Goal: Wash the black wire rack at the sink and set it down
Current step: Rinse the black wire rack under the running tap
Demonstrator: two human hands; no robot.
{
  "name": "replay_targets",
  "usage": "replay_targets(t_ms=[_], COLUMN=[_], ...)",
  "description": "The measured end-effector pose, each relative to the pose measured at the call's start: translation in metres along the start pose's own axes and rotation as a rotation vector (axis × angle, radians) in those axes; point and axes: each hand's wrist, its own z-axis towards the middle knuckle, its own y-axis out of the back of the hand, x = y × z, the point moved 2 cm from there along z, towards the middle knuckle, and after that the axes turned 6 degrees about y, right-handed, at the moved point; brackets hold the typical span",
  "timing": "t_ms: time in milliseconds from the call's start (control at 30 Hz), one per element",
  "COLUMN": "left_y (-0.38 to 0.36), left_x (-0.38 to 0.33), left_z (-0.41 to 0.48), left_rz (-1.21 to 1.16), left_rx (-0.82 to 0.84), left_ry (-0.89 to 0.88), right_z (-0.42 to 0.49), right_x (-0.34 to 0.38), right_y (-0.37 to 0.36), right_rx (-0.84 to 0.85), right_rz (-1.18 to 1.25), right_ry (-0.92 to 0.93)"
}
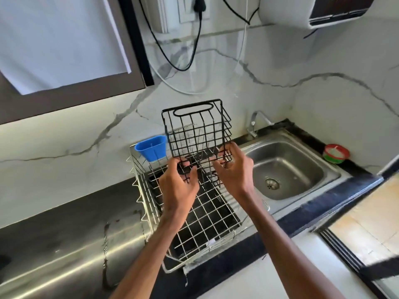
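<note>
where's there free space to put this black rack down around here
The steel counter left of the silver drainer is bare. The drainer's grid is free in front of the blue cup. The sink basin is empty too. Tightest is the back ledge by the faucet and green tub.

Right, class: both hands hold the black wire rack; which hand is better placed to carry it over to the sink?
Probably the right hand. It grips the black wire rack on the side nearer the sink and tap; the left hand holds the far side.
</note>
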Motion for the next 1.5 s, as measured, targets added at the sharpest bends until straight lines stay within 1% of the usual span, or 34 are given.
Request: replay_targets(t_ms=[200,300,467,633,700,800,900,1000,1133,1200,1267,1333,1400,1500], left_y=[-0.052,-0.088,-0.145,-0.199,-0.215,-0.236,-0.252,-0.266,-0.288,-0.304,-0.318,-0.329,-0.335,-0.339], left_x=[-0.021,-0.049,-0.096,-0.128,-0.134,-0.143,-0.142,-0.135,-0.123,-0.111,-0.1,-0.091,-0.085,-0.074], left_z=[0.013,0.015,0.017,0.007,0.001,-0.005,-0.004,0.0,0.009,0.011,0.013,0.014,0.016,0.02], left_rz=[-0.018,-0.03,-0.059,-0.089,-0.031,0.064,0.138,0.222,0.299,0.243,0.137,0.104,0.122,0.088], left_rx=[-0.018,-0.08,-0.123,-0.16,-0.159,-0.115,-0.096,-0.075,0.022,0.093,0.155,0.196,0.205,0.16], left_ry=[0.013,0.038,0.111,0.281,0.337,0.39,0.457,0.486,0.523,0.569,0.647,0.692,0.702,0.7], right_z=[0.039,0.067,0.108,0.137,0.143,0.15,0.154,0.16,0.171,0.176,0.182,0.188,0.196,0.206], right_x=[-0.036,-0.057,-0.083,-0.116,-0.129,-0.148,-0.167,-0.187,-0.213,-0.224,-0.234,-0.241,-0.248,-0.258], right_y=[0.032,0.06,0.118,0.171,0.184,0.198,0.203,0.201,0.191,0.188,0.183,0.177,0.17,0.161], right_rx=[0.001,-0.003,0.005,0.104,0.142,0.173,0.207,0.24,0.287,0.315,0.36,0.406,0.445,0.476], right_rz=[0.052,0.082,0.071,0.056,0.035,0.031,0.004,-0.019,-0.112,-0.152,-0.183,-0.223,-0.238,-0.235], right_ry=[0.003,0.064,0.144,0.17,0.178,0.16,0.135,0.095,0.063,0.06,0.034,0.026,0.01,-0.026])
